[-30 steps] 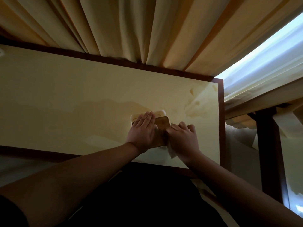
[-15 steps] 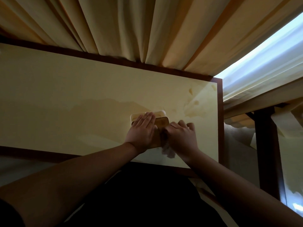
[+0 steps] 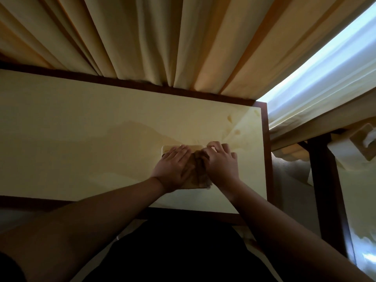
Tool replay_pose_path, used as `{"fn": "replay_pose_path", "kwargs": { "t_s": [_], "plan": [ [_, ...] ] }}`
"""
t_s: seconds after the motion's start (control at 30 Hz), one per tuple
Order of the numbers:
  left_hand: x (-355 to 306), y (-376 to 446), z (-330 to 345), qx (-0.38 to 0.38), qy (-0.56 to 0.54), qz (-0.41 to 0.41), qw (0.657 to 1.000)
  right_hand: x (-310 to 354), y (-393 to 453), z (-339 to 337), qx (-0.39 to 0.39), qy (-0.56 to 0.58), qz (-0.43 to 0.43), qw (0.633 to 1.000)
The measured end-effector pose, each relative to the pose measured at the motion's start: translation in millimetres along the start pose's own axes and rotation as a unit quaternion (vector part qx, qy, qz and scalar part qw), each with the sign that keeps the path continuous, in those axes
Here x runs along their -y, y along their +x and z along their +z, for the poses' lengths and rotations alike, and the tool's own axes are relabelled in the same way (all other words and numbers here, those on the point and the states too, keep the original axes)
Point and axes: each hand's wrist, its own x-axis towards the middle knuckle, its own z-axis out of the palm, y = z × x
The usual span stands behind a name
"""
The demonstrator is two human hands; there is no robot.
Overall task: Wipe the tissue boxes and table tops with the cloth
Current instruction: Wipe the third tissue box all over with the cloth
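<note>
Tissue box (image 3: 179,148) on table (image 3: 81,129): left hand (image 3: 175,167) flat, steadies it; right hand (image 3: 220,162) grips cloth (image 3: 200,169) to wipe box top.

The tissue box (image 3: 184,148) sits on the cream table top (image 3: 81,127), toward its right end. The left hand (image 3: 175,168) lies flat on the box lid, fingers straight and together. The right hand (image 3: 220,161) presses a crumpled brown cloth (image 3: 200,169) against the right part of the lid, fingers curled over it. A dark wooden frame (image 3: 267,151) borders the table top. Pleated curtains (image 3: 162,41) hang behind the far edge. A second box (image 3: 364,142) stands at far right.
</note>
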Motion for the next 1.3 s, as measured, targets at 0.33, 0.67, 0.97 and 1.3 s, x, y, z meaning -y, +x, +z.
{"fn": "replay_pose_path", "kwargs": {
  "t_s": [0.33, 0.67, 0.97, 1.3],
  "plan": [
    [43.4, 67.8, -21.3, 0.13, 0.028, 0.343, 0.93, -41.7, -74.8, 8.0, -0.042, 0.067, -0.037, 0.996],
    [-9.5, -4.9, -40.7, 0.09, -0.043, -0.184, 0.978, -68.8, -79.7, -20.1, -0.055, 0.022, -0.113, 0.992],
    [18.2, 13.8, -39.3, 0.188, -0.072, -0.066, 0.977, -47.2, -37.7, -41.0, 0.024, -0.011, -0.178, 0.984],
    [6.5, 28.0, -35.1, 0.119, -0.037, -0.061, 0.99, -9.4, -5.4, -1.9, -0.007, -0.025, -0.098, 0.995]
  ]
}}
